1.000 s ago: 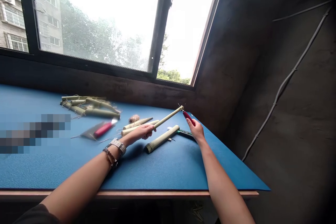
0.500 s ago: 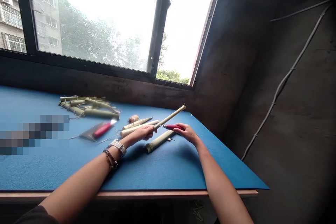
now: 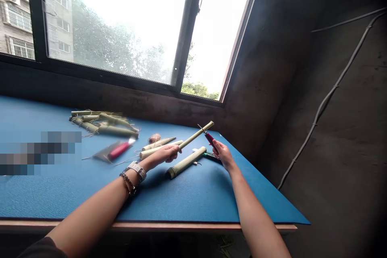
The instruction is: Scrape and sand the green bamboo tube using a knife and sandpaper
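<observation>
head | left hand (image 3: 165,154) clenched around bamboo stick (image 3: 196,134), long axis angled up, pointing far-right | right hand (image 3: 222,154) gripping red knife (image 3: 209,138), near stick's far end

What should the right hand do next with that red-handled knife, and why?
Most likely the right hand should settle the red-handled knife firmly against the bamboo stick, near its far end. That end sticks out free beyond the left hand, and the blade is already beside it, well away from those fingers.
</observation>
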Available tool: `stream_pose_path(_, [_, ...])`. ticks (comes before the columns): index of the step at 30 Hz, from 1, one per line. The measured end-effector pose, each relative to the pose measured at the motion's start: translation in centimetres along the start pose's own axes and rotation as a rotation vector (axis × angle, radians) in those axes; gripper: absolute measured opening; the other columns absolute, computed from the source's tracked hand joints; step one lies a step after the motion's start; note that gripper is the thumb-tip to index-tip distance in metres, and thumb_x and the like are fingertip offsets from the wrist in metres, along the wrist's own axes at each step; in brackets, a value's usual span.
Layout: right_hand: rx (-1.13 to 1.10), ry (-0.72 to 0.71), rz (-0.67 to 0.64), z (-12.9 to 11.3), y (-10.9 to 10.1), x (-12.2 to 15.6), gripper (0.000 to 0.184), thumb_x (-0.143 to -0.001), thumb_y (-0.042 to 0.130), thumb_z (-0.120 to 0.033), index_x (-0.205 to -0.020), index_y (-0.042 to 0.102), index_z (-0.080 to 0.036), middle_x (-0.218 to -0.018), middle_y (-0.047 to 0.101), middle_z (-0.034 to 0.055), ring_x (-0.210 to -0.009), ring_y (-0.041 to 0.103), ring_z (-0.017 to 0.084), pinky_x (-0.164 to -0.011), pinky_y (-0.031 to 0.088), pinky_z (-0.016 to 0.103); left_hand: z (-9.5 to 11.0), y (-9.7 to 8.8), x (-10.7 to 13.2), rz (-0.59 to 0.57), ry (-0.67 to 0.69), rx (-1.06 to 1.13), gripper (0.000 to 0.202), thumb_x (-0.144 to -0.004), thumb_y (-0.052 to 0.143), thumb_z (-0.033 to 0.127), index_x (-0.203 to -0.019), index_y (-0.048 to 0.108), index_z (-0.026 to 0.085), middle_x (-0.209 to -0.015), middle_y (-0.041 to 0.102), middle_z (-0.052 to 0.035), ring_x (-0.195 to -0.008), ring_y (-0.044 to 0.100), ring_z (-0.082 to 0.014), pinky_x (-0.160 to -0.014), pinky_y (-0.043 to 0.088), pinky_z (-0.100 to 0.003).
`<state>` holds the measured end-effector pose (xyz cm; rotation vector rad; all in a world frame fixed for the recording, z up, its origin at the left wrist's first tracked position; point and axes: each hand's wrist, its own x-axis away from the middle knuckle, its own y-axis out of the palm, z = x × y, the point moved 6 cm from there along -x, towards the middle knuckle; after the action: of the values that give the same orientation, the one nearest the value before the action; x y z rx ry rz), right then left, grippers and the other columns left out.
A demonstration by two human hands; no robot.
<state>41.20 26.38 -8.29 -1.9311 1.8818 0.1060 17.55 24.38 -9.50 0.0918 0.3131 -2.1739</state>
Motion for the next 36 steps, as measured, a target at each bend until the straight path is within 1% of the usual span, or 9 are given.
stream_pose_path(5, [0.064,0.008,-0.130,-0.1,2.4,0.3,0.053,-0.064,0.062,-0.066,-0.079,0.060,-0.015,-0.050,0.037,-0.0062,-0.042,0.030,0.006,-0.039,0.022,0.020,0.1,0.0,0.1,0.018,-0.003,-0.024,0.043,-0.080,0.047,0.058,-0.086,0.054,0.016,-0.061,0.035,0.0051,-0.052,0.028,-0.0095,-0.048,0.021,-0.024])
stream_pose_path(9, [0.076,-0.005,-0.193,-0.8,3.0,0.8,0.047,-0.064,0.067,-0.059,-0.081,0.064,-0.015,-0.055,0.046,-0.0045,-0.047,0.033,0.006,-0.043,0.024,0.020,0.0,0.1,0.1,0.013,-0.010,-0.043,0.041,-0.081,0.046,0.056,-0.085,0.054,0.016,-0.061,0.036,0.0047,-0.052,0.028,-0.0097,-0.048,0.021,-0.024])
stream_pose_path(13, [0.038,0.002,-0.123,-0.9,1.7,0.6,0.053,-0.064,0.064,-0.064,-0.082,0.063,-0.014,-0.051,0.040,-0.0056,-0.045,0.030,0.006,-0.041,0.020,0.020,0.0,0.1,0.1,-0.007,-0.012,-0.044,0.041,-0.080,0.047,0.057,-0.085,0.054,0.016,-0.059,0.035,0.0052,-0.050,0.027,-0.0093,-0.048,0.019,-0.025])
stream_pose_path(16, [-0.012,0.002,-0.008,-0.5,0.1,0.2,0.061,-0.065,0.056,-0.072,-0.085,0.058,-0.015,-0.050,0.032,-0.0075,-0.042,0.027,0.006,-0.040,0.020,0.021,0.1,0.1,0.1,-0.015,-0.004,-0.033,0.042,-0.079,0.047,0.058,-0.085,0.053,0.017,-0.058,0.033,0.0057,-0.050,0.028,-0.0096,-0.047,0.019,-0.024])
stream_pose_path(20, [-0.053,-0.015,0.131,-0.1,-1.0,-0.1,0.063,-0.066,0.051,-0.074,-0.092,0.054,-0.017,-0.054,0.031,-0.0080,-0.042,0.025,0.005,-0.039,0.021,0.020,0.0,-0.1,0.1,-0.017,-0.005,-0.030,0.042,-0.078,0.048,0.059,-0.084,0.053,0.018,-0.058,0.034,0.0057,-0.050,0.028,-0.0096,-0.047,0.019,-0.024])
stream_pose_path(22, [-0.054,-0.012,0.124,0.0,-0.5,-0.1,0.062,-0.066,0.051,-0.074,-0.090,0.054,-0.017,-0.052,0.031,-0.0081,-0.041,0.025,0.005,-0.038,0.021,0.020,-0.1,-0.1,0.0,-0.016,-0.001,-0.028,0.041,-0.079,0.048,0.058,-0.085,0.053,0.018,-0.058,0.034,0.0057,-0.051,0.028,-0.0096,-0.047,0.019,-0.024])
stream_pose_path(28, [-0.016,0.008,-0.061,-0.5,2.2,0.4,0.056,-0.059,0.064,-0.068,-0.079,0.062,-0.016,-0.048,0.038,-0.0062,-0.042,0.033,0.007,-0.038,0.023,0.020,-0.4,-0.1,-0.1,-0.012,-0.015,-0.051,0.039,-0.075,0.055,0.057,-0.083,0.051,0.019,-0.058,0.035,0.0060,-0.049,0.026,-0.0086,-0.046,0.016,-0.024])
stream_pose_path(30, [-0.026,0.004,-0.028,-0.5,1.6,0.3,0.057,-0.060,0.063,-0.069,-0.081,0.061,-0.015,-0.047,0.036,-0.0070,-0.041,0.031,0.006,-0.038,0.022,0.020,-0.7,-0.2,-0.3,-0.010,-0.022,-0.066,0.039,-0.075,0.055,0.058,-0.081,0.049,0.019,-0.058,0.035,0.0063,-0.048,0.025,-0.0083,-0.046,0.016,-0.025])
stream_pose_path(36, [-0.082,-0.022,0.205,-0.2,-1.6,0.0,0.062,-0.066,0.051,-0.074,-0.090,0.054,-0.017,-0.053,0.030,-0.0081,-0.041,0.024,0.005,-0.038,0.021,0.020,-1.3,-0.5,-0.7,-0.004,-0.019,-0.143,0.040,-0.076,0.053,0.059,-0.079,0.048,0.019,-0.059,0.036,0.0060,-0.047,0.025,-0.0077,-0.045,0.016,-0.024])
